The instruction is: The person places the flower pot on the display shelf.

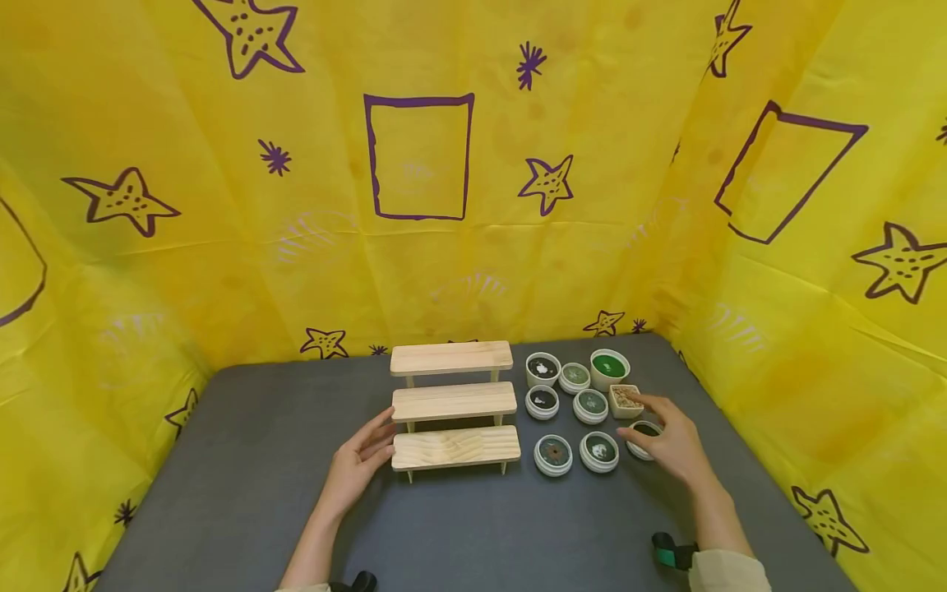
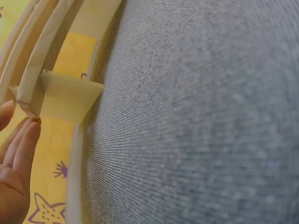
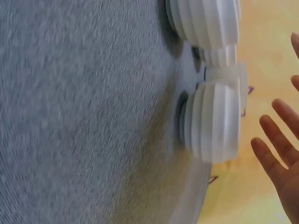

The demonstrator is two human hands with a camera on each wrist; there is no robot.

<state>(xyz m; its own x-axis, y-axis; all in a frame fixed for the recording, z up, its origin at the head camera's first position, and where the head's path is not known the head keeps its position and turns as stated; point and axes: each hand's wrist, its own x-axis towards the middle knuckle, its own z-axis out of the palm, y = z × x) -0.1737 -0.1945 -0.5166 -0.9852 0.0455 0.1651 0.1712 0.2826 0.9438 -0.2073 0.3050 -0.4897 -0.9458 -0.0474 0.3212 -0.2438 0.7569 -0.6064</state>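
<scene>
A pale wooden display stand of three stepped boards (image 1: 456,446) rests on the dark grey table. At its left end is my left hand (image 1: 358,464), and in the left wrist view its straight fingertips touch the end of a board (image 2: 33,93). My right hand (image 1: 676,444) hovers with spread fingers over a round pot (image 1: 644,440), partly hiding it. Just beyond the fingers sits a square cream pot (image 1: 625,403) of light brown bits. In the right wrist view, the right fingers (image 3: 270,161) stand apart from a white ribbed pot (image 3: 212,123).
Several more white pots stand close together right of the stand, among them a taller one with bright green content (image 1: 609,367) and one with a brown mark (image 1: 553,454). Yellow patterned cloth (image 1: 422,271) surrounds the grey table (image 1: 281,444) at the back and both sides.
</scene>
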